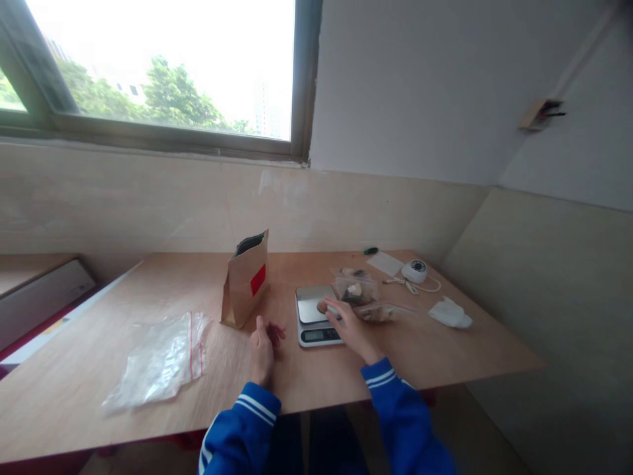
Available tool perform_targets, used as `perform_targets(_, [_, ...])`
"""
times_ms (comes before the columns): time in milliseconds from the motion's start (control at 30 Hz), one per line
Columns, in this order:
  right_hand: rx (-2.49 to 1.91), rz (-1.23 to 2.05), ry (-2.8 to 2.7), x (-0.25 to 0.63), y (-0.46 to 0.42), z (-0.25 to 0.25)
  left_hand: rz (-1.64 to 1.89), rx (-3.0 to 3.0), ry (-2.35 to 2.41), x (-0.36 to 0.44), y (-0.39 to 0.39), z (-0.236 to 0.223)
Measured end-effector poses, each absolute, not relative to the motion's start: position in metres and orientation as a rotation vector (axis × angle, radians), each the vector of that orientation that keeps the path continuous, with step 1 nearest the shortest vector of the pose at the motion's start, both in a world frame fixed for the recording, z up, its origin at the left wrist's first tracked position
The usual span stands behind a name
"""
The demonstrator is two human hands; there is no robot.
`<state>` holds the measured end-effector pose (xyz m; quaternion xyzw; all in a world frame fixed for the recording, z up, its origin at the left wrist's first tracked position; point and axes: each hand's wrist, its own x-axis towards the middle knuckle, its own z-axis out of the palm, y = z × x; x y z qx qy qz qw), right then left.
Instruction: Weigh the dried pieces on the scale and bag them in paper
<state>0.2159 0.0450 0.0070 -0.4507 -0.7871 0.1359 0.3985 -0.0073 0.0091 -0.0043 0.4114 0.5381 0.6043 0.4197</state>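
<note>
My right hand (349, 328) reaches over the right side of a small kitchen scale (316, 315) with a steel plate and a display. Its fingertips pinch a small brownish piece (322, 307) resting on the plate. Just right of the scale lie clear bags (361, 293) filled with brown and pale pieces. My left hand (264, 348) rests on the wooden table (148, 303), fingers loosely curled, holding nothing that I can see. A brown paper pouch (246, 280) with a red label stands open behind it.
An empty clear zip bag (161, 359) with a red strip lies at the left. Far right on the table are a white dome camera (415, 270) with a cable, a white card (386, 263), a green-handled screwdriver (368, 251) and a crumpled white tissue (450, 313). Walls close the back and right.
</note>
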Motion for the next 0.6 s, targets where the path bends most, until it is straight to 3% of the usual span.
perform_targets(167, [-1.190,-0.072,-2.078,0.255,0.000,0.001,1.485,1.105,1.358,-0.006,0.007,-0.002])
perform_targets(333, [-1.540,-0.449,-1.986,0.304,-0.016,-0.004,1.468,1.156,1.367,-0.004,0.004,0.001])
perform_targets(500, [-1.842,-0.476,-1.439,0.339,-0.003,-0.010,1.493,1.107,1.360,-0.005,0.006,-0.002])
perform_targets(600, [-1.976,-0.257,-1.150,0.351,0.004,-0.018,1.492,1.090,1.353,-0.005,0.007,-0.003])
